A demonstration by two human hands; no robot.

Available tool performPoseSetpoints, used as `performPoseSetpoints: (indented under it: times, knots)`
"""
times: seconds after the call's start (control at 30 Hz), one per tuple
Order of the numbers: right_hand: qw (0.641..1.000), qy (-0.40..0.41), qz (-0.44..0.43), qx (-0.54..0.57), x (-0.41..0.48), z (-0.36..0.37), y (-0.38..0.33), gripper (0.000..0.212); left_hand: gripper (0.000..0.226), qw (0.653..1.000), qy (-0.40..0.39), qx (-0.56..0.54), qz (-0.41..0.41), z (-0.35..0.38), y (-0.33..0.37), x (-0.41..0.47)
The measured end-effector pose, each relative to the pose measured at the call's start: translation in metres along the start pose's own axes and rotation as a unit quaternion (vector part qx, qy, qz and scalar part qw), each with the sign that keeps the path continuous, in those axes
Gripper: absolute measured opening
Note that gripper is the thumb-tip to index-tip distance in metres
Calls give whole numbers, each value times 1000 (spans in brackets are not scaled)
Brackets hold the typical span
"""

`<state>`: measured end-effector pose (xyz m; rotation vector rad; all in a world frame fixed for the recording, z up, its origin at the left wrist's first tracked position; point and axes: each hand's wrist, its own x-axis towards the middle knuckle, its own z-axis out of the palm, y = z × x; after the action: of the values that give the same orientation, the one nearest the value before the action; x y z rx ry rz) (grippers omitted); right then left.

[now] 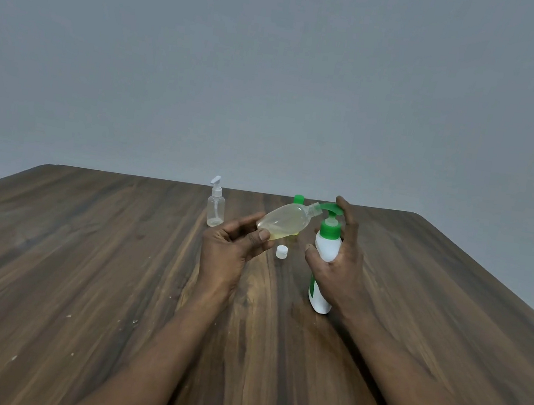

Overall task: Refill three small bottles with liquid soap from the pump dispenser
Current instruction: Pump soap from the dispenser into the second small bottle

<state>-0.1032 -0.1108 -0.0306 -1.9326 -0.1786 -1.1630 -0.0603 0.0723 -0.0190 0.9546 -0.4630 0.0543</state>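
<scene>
Worktop: dark wood grain; it carries all the things.
Right hand: the forearm reaches in from the lower right; fingers and thumb are curled round the white body of the pump dispenser; the forefinger is raised onto the green pump head; grip clamped.
Left hand: palm turned upward; thumb and fingers pinch the base of the small bottle; grip clamped.
Pump dispenser: upright on the worktop inside the right grip; green marking low on its body, any writing too small to read.
Small bottle: held off the worktop and tilted; open neck at the green spout, just left of the right grip; pale yellow liquid inside.
Clear pump bottle: upright, beyond the left grip.
Green-capped bottle: behind the held bottle, mostly hidden.
White cap: on the worktop between the two grips.
</scene>
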Motion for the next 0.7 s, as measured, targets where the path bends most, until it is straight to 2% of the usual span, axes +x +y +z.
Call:
performPoseSetpoints:
  times: [0.3, 0.5, 0.7]
  knots:
    - [999, 35, 11, 12, -2, -2, -3, 75, 31, 1000, -1, 6, -8, -1, -5, -1]
    - [1000, 6, 6, 3, -1, -2, -4, 91, 31, 1000, 0, -8, -7, 1, -3, -1]
    - [1000, 7, 8, 4, -2, -3, -5, 83, 30, 1000, 2, -10, -6, 1, -2, -1]
